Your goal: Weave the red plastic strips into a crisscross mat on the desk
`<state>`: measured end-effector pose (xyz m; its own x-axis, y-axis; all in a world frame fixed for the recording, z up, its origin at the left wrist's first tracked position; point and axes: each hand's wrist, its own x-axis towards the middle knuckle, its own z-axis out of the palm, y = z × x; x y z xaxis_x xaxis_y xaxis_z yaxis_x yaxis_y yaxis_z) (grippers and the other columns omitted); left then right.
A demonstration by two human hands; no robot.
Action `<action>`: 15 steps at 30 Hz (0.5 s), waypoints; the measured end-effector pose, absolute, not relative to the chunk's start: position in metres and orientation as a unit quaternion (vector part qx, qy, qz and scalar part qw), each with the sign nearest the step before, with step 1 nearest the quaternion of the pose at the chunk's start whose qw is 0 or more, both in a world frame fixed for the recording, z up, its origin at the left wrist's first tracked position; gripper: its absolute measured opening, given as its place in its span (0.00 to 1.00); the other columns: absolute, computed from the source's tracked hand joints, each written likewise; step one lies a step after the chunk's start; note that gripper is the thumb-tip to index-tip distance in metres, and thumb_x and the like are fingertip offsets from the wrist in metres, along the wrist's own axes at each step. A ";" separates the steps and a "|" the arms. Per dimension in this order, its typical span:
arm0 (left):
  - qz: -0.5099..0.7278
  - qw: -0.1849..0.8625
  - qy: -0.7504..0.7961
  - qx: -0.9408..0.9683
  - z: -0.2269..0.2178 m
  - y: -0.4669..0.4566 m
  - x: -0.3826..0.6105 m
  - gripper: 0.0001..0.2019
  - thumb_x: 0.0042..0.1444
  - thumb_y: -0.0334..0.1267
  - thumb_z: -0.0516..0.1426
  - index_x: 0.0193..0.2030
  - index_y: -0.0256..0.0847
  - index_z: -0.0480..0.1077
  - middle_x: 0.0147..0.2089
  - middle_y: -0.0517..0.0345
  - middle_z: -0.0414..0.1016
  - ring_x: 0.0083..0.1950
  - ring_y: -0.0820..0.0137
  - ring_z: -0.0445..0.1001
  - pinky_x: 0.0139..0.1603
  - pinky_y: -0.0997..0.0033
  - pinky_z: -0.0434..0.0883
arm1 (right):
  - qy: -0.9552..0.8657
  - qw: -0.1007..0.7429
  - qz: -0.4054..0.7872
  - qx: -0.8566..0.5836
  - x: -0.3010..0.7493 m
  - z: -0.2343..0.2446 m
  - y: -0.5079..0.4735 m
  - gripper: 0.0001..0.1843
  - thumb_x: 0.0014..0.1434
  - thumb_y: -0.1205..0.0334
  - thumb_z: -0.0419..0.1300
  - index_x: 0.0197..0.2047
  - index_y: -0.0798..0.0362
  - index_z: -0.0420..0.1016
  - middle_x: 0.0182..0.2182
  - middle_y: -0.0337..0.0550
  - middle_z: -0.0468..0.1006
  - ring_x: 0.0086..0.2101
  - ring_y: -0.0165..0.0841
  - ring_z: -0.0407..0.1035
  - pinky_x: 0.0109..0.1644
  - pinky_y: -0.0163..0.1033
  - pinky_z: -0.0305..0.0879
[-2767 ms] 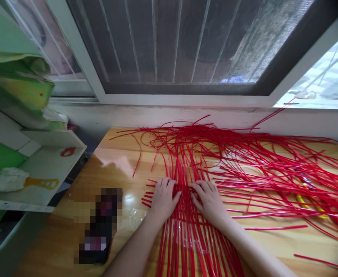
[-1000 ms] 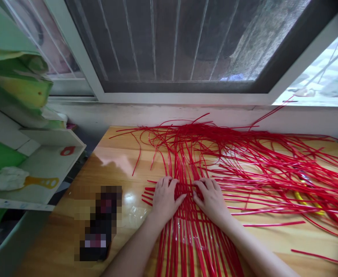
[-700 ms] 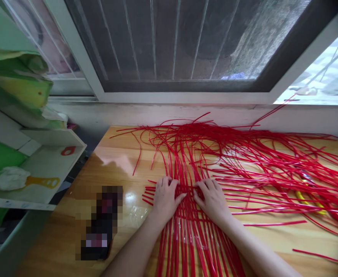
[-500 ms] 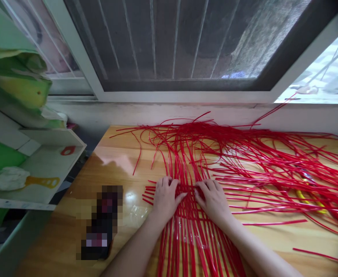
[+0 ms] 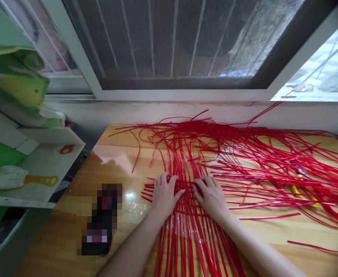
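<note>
- Left hand (image 5: 164, 194): palm down, fingers spread and released, flat on the red strips (image 5: 186, 234).
- Right hand (image 5: 212, 197): just beside the left, fingers bent, tips on the same strips; whether it pinches one cannot be told.
- Red strips: pass under both hands and fan out beyond and right of the right hand.
- Bench (image 5: 272, 236): bare wood right of the right forearm; left of the left hand, bare wood up to a dark pixelated object (image 5: 102, 219) near the bench edge.
</note>
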<state>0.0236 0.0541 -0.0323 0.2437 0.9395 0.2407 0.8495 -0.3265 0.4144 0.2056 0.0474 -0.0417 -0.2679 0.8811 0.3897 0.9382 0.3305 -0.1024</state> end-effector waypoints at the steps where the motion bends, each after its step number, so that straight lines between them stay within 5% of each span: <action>1: 0.233 0.096 0.565 0.785 -0.032 0.054 0.023 0.20 0.52 0.49 0.53 0.49 0.44 0.62 0.52 0.49 0.58 0.53 0.59 0.59 0.52 0.53 0.62 | -0.791 0.193 -0.076 -0.575 0.206 -0.042 0.047 0.10 0.56 0.62 0.51 0.40 0.54 0.70 0.36 0.48 0.66 0.39 0.39 0.59 0.43 0.45 0.60; 9: 0.245 0.078 0.444 0.858 -0.020 0.055 0.023 0.20 0.55 0.35 0.51 0.55 0.45 0.58 0.62 0.54 0.53 0.64 0.63 0.48 0.62 0.53 0.52 | -0.788 0.202 -0.074 -0.576 0.207 -0.043 0.048 0.12 0.55 0.62 0.52 0.42 0.54 0.69 0.38 0.49 0.65 0.41 0.40 0.60 0.44 0.46 0.61; 15: 0.176 0.106 0.421 0.883 -0.028 0.054 0.023 0.33 0.54 0.55 0.46 0.62 0.37 0.48 0.66 0.47 0.45 0.67 0.62 0.40 0.63 0.54 0.51 | -0.788 0.222 -0.045 -0.573 0.209 -0.041 0.049 0.11 0.54 0.62 0.53 0.42 0.54 0.68 0.38 0.49 0.66 0.41 0.40 0.60 0.45 0.47 0.61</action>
<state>0.0233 0.0538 -0.0285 0.5837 0.7814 0.2208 0.7067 -0.6228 0.3358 0.2087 0.0488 -0.0412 -0.2458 0.8822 0.4017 0.9224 0.3402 -0.1827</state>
